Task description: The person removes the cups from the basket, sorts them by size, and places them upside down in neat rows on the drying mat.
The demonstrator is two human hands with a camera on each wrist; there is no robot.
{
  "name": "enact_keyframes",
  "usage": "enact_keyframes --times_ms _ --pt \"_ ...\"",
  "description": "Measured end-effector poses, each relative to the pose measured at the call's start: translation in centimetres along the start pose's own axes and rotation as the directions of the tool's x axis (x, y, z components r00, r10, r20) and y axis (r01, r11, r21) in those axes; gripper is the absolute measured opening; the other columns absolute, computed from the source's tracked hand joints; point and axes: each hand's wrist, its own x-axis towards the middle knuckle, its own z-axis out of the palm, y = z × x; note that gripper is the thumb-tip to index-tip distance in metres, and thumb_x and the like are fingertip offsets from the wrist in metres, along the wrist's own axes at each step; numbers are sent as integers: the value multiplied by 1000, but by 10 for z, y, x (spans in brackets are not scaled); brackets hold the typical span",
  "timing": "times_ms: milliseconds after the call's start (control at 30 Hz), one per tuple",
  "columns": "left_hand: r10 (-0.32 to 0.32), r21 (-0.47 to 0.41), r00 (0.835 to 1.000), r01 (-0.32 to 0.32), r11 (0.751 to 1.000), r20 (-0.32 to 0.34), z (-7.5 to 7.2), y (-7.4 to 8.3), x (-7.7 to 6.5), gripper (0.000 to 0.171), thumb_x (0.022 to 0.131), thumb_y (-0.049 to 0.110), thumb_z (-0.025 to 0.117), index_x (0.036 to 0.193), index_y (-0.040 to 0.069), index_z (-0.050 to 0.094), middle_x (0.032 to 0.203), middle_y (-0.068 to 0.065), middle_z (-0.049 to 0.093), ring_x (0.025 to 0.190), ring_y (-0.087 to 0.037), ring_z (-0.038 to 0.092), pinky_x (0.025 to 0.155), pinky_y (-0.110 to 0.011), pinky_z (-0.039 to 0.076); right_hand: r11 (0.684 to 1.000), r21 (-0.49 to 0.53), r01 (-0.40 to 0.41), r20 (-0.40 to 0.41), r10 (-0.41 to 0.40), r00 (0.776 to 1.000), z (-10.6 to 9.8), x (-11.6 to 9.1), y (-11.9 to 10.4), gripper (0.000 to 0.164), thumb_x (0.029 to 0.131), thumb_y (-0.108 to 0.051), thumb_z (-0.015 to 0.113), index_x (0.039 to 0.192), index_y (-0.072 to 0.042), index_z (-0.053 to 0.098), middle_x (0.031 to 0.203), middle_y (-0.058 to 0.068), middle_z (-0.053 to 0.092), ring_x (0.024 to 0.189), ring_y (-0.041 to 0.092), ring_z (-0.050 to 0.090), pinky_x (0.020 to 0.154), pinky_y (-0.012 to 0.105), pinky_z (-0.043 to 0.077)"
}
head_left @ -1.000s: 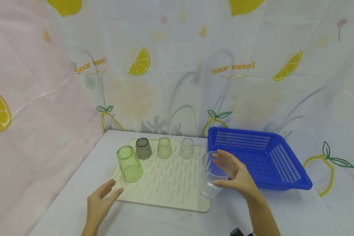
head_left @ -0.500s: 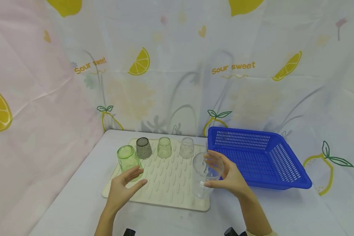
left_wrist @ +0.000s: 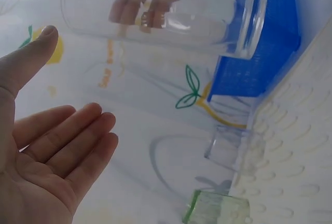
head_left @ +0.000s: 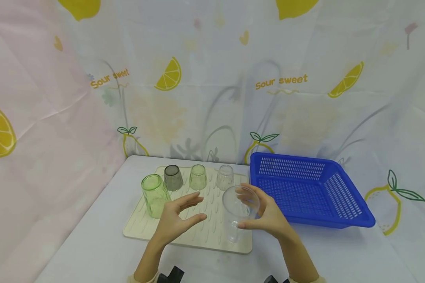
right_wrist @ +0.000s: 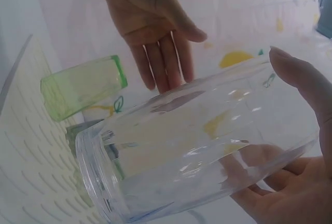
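Observation:
My right hand [head_left: 263, 218] grips a tall clear glass [head_left: 231, 214] from its right side, near the rim. Fingers wrap the far side and the thumb [right_wrist: 293, 71] lies on the near side. The glass has its mouth up and a thick base, over the right part of the cream ribbed mat [head_left: 138, 230]. My left hand [head_left: 175, 222] holds nothing; its fingers are extended and the thumb is spread, palm facing the glass across a gap. Behind it a tall green glass [head_left: 156, 200] stands on the mat's left side.
Along the mat's back edge stand a small dark grey glass [head_left: 173, 179], a small pale green glass [head_left: 198, 179] and a small clear glass [head_left: 225, 179]. A blue plastic basket [head_left: 326, 222] sits to the right, close to the mat. A lemon-print cloth [head_left: 212, 110] hangs behind.
My left hand has moved right from beside the green glass toward the clear glass. My right hand has carried the clear glass a little left, farther over the mat.

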Motion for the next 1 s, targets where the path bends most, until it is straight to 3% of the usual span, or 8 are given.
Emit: enact_keyframes --times_ms 200,400,700,1000 --pt "17 -21 999 -16 1000 35 8 9 12 54 74 5 79 122 -6 58 113 -16 67 102 -25 66 89 -35 55 1000 -4 -14 -8 14 1000 4 2 0 84 66 4 82 135 9 35 129 30 49 121 28 51 104 27 42" --pt "36 -52 994 -30 998 107 15 14 20 60 73 9 80 125 -6 55 120 -18 63 106 -28 63 91 -36 54 1000 6 17 10 -17 1000 8 5 -1 84 66 3 82 136 7 36 128 29 49 118 19 52 104 28 43" --pt "62 -100 980 -44 994 188 27 21 27 68 72 14 82 130 -6 51 121 -20 61 110 -29 61 95 -34 51 998 50 45 32 -47 998 13 8 -2 85 67 4 81 137 10 34 128 34 46 122 29 49 106 31 41" --pt "41 -171 975 -4 985 217 30 23 29 76 71 20 84 132 -7 48 124 -20 60 115 -32 58 96 -34 50 988 140 62 62 -71 996 13 7 2 92 69 -11 84 138 14 29 132 36 39 127 20 44 109 31 36"
